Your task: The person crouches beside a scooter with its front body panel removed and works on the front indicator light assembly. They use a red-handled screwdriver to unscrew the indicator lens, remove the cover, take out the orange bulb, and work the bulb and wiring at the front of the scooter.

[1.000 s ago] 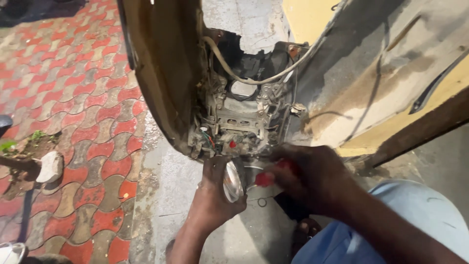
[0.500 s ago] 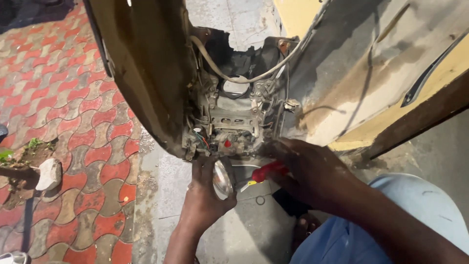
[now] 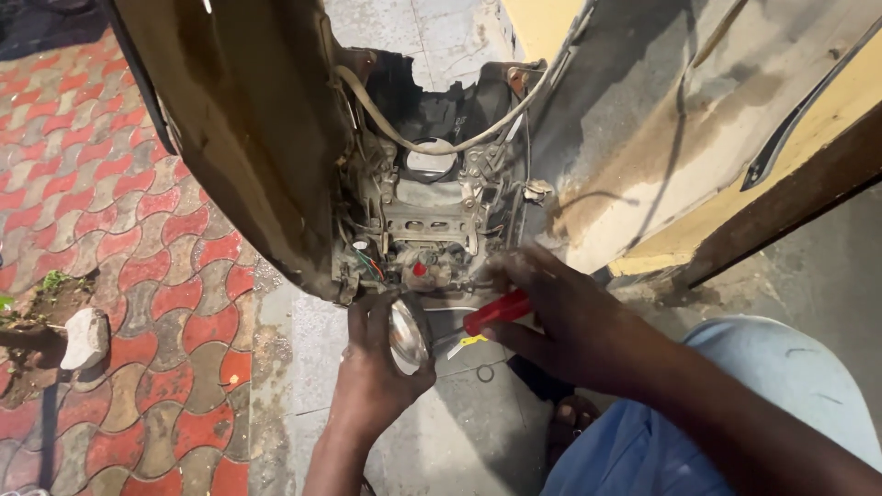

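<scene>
engine block (image 3: 427,230) crowded by cables, open concrete floor (image 3: 303,367) below

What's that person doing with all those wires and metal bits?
A person crouches at an opened-up scooter, where the engine parts and a cable are bare. The left hand holds a shiny round part just under the engine. The right hand grips a red-handled screwdriver pointing toward that part. A small ring lies on the concrete below.

Small round shiny metal bowl (image 3: 408,332) sat tilted below the engine; red-handled screwdriver (image 3: 494,312) lay crosswise just beside it.
</scene>
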